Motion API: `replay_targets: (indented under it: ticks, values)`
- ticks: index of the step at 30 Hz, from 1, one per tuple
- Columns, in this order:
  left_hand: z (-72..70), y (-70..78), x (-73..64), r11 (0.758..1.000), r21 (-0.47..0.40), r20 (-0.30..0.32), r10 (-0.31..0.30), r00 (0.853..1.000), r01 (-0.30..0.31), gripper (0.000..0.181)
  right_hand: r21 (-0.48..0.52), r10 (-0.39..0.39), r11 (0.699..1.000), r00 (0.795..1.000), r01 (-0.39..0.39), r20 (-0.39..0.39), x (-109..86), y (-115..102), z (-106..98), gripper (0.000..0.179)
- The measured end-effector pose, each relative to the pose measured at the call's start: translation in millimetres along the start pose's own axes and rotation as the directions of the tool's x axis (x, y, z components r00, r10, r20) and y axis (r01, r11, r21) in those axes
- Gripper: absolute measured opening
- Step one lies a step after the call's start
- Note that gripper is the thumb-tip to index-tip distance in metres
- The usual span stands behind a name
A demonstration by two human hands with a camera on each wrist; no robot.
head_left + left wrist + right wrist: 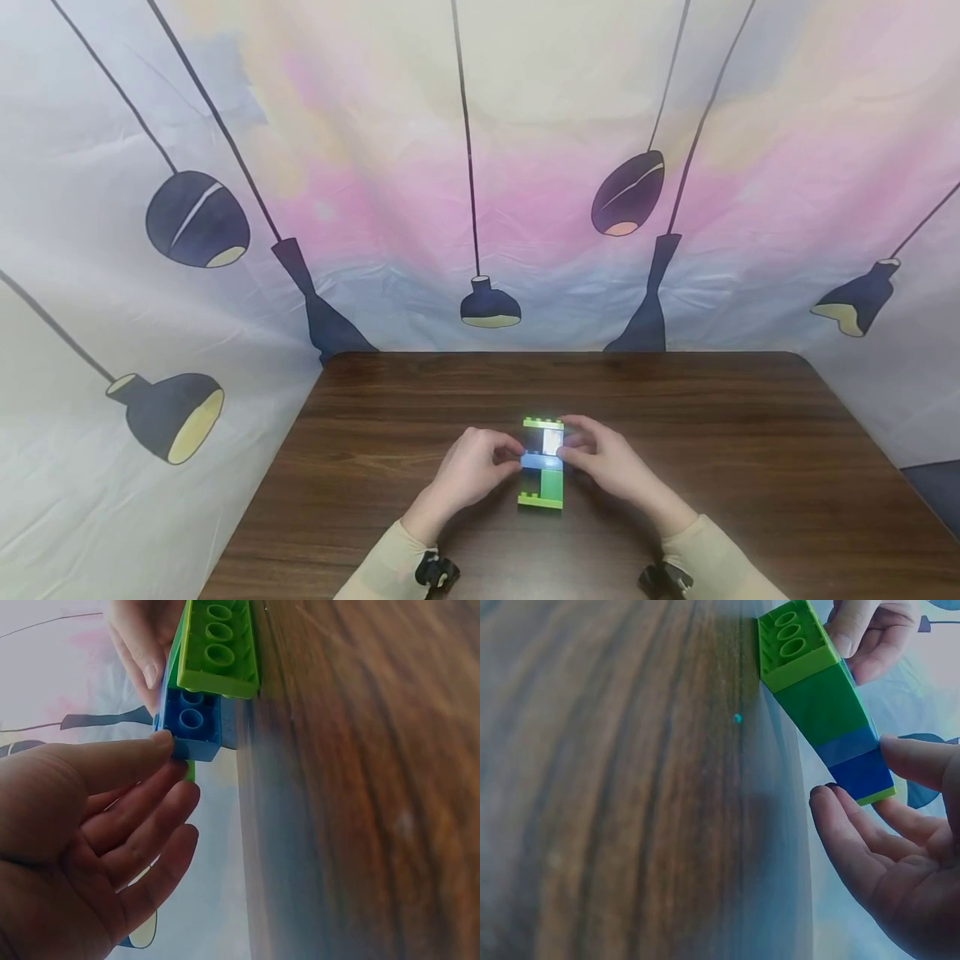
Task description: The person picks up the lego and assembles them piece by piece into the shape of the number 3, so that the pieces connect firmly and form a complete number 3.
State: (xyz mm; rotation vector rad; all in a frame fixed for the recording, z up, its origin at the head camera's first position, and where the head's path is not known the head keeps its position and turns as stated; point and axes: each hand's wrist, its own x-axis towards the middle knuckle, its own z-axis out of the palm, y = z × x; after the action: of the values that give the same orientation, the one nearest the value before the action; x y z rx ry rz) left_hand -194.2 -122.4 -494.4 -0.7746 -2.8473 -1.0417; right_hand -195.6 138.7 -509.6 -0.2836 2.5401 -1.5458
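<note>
A small stack of toy building bricks stands between the two hands, close over the table. Its near end is a long lime brick (pixel 540 501), with a green brick (pixel 552 485) joined to it along the right side. A long light-blue brick (pixel 538 461) crosses the middle. Beyond it come a dark blue brick (pixel 862 775) and another lime brick (pixel 542 422) at the far end. The left hand (pixel 474 467) pinches the light-blue brick's left end between thumb and fingers. From the right, the right hand (pixel 611 458) grips the stack around the dark blue brick, thumb on one side, fingertips opposite.
The brown wooden table (pixel 375 392) spreads around both hands. A cloth backdrop (pixel 555 108) printed with hanging lamps rises behind its far edge and along the sides. Dark wrist cameras sit on both sleeves. A dark blue object (pixel 933 492) shows beyond the table's right edge.
</note>
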Motion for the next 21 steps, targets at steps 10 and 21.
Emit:
replay_targets:
  ticks: [10,21]
  values:
    - [1.9,3.3,-0.1,0.999,0.007,0.037,-0.032,0.999,0.031,0.011,-0.074,-0.039,0.996,0.998,0.042,0.042,0.7,3.6,-3.8,0.052]
    - [3.4,2.6,0.0,1.000,0.008,0.030,-0.029,0.999,0.029,0.010,-0.062,0.019,0.998,0.996,-0.013,0.089,-3.1,1.8,-2.6,0.057]
